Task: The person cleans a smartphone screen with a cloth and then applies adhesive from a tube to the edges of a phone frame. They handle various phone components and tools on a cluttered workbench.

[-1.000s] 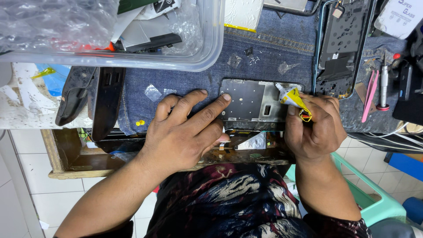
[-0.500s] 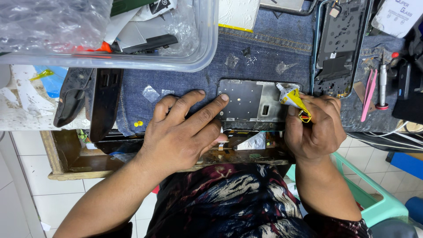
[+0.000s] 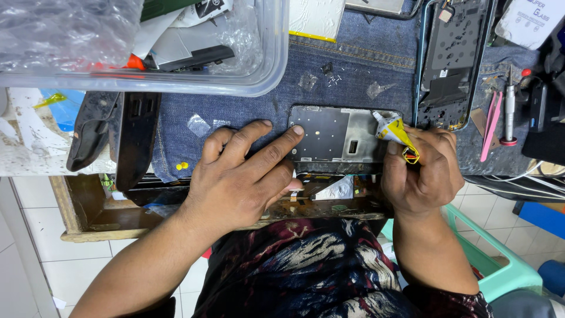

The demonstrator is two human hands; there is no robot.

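Currently, at frame centre, my left hand (image 3: 241,176) presses spread fingers on the thin, rigid, light phone frame (image 3: 344,134); my right hand (image 3: 421,171) pinches a small yellow tube (image 3: 395,131). I judge edges the safest hold.

Two hands (image 3: 247,176), two phone frames (image 3: 341,134), one yellow glue tube (image 3: 395,131), one clear plastic tub (image 3: 259,82).

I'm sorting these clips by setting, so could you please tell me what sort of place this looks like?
Most likely a small phone repair bench. The left hand steadies a bare phone frame on a denim work cloth, the right hand squeezes a small yellow tube at its edge, and another opened phone body lies nearby.
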